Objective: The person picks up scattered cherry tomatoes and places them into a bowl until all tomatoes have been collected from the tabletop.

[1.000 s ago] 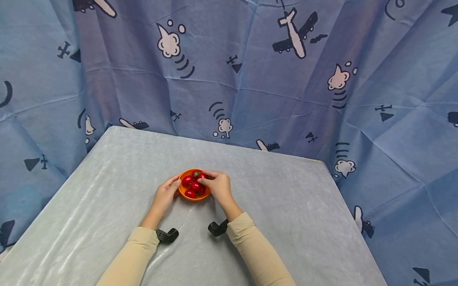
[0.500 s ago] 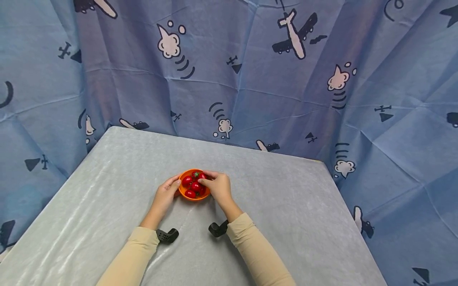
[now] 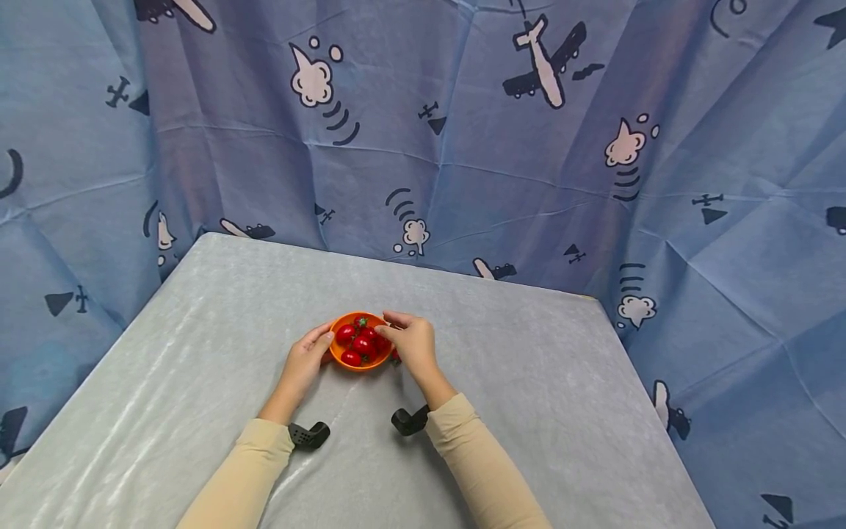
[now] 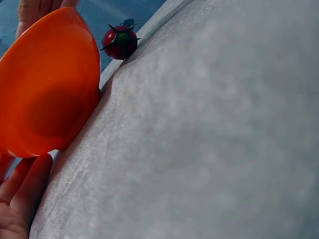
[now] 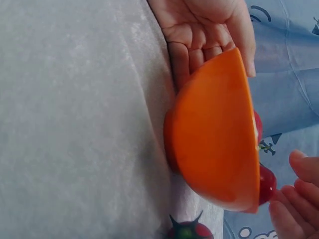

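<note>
Small round orange plastic bowl [image 3: 357, 345] w/ red cherry tomatoes [image 3: 357, 341] sits mid grey-cloth table [image 3: 198, 323], nearer my edge. My left hand [image 3: 305, 361] cups bowl's left wall, fingers curled round it. My right hand [image 3: 413, 344] at bowl's right rim, fingertips drawn together; can't tell if pinching anything. One loose stemmed red tomato [image 4: 120, 42] on cloth just beside bowl's right side.
</note>
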Demonstrator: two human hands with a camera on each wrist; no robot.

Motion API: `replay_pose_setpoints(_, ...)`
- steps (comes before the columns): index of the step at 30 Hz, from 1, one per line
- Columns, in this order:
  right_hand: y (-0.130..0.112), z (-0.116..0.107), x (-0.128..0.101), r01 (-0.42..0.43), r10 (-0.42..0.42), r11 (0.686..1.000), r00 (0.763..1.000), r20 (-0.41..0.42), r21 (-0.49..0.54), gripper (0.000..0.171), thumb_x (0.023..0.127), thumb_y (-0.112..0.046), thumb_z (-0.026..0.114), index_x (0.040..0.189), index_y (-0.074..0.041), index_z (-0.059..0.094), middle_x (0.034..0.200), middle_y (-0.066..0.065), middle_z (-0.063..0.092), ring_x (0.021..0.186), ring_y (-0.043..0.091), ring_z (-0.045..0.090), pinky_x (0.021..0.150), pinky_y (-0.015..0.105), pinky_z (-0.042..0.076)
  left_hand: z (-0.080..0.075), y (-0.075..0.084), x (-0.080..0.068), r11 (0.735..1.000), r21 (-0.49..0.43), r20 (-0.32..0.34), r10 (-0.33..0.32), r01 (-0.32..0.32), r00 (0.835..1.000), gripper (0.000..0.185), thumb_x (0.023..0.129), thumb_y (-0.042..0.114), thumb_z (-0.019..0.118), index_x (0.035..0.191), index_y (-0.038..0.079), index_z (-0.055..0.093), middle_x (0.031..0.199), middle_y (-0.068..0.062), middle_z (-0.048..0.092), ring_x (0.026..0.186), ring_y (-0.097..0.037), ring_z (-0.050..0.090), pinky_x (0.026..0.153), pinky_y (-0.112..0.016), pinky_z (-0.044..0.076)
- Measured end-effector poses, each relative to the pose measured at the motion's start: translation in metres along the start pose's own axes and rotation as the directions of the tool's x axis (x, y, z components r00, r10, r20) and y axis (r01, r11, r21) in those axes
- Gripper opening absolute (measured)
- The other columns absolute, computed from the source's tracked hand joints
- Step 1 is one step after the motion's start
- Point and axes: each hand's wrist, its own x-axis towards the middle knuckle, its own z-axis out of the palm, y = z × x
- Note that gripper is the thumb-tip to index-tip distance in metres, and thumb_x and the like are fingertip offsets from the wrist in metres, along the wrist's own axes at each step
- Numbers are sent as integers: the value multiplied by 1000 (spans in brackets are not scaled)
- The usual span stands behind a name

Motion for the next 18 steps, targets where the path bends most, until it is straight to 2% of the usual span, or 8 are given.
replay_pose_setpoints(8, 4, -10, -2, 4, -2, 998, 1000, -21, 69, 30, 82, -10, 79, 110, -3, 76, 113, 14, 74, 109, 27, 70, 88, 34, 59, 1, -1, 1, 1000, -14, 0, -1, 1, 1000, 44, 105, 24, 51, 145, 5, 50, 148, -15, 52, 102, 6, 62, 84, -11, 52)
replay_pose_setpoints(18, 15, -24, -7, -15, 20, 997, 998, -65, 80, 31, 83, -14, 80, 111, -3, 76, 113, 13, 75, 110, 26, 70, 92, 38, 58, 0, -2, 2, 1000, -21, -3, 6, -6, 1000, 44, 105, 22, 50, 145, 2, 49, 147, -19, 52, 98, 8, 62, 83, -11, 52)
